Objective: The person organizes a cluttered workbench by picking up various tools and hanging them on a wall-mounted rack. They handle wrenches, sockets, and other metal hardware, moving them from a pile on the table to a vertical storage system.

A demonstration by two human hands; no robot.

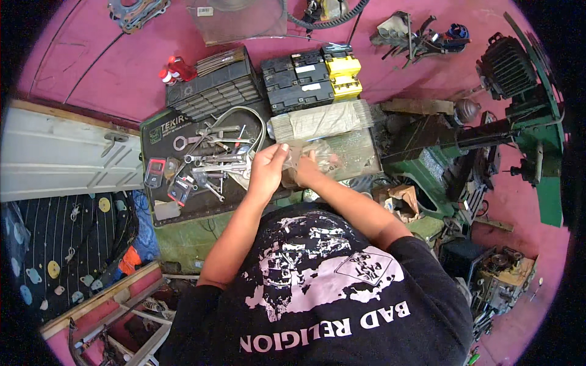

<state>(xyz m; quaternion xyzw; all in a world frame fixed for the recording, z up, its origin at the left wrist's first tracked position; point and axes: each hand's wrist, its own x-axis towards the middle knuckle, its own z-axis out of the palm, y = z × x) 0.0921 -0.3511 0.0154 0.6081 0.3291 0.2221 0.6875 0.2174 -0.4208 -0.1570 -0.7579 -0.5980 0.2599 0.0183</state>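
A crumpled, see-through plastic bag (pixel 326 160) is held between my hands over the front of the workbench. My left hand (pixel 267 169) pinches its left side, thumb on top. Against the bag, or partly inside it, is my right hand (pixel 307 170); its fingers are closed and mostly covered by the plastic. Whatever the bag contains is too blurred to name. Just left of my hands, a pile of wrenches (pixel 217 160) lies on a dark mat (pixel 160 146). Beyond them rests a bundle of thin rods (pixel 320 121) in a pale wrapper.
Several batteries (pixel 299 76) stand at the back, beside a dark drawer organizer (pixel 213 88) with red bottles (pixel 180 69) on it. A green machine (pixel 427 165) stands to the right. A white door (pixel 67 152) is at the left. Metal parts crowd the lower right.
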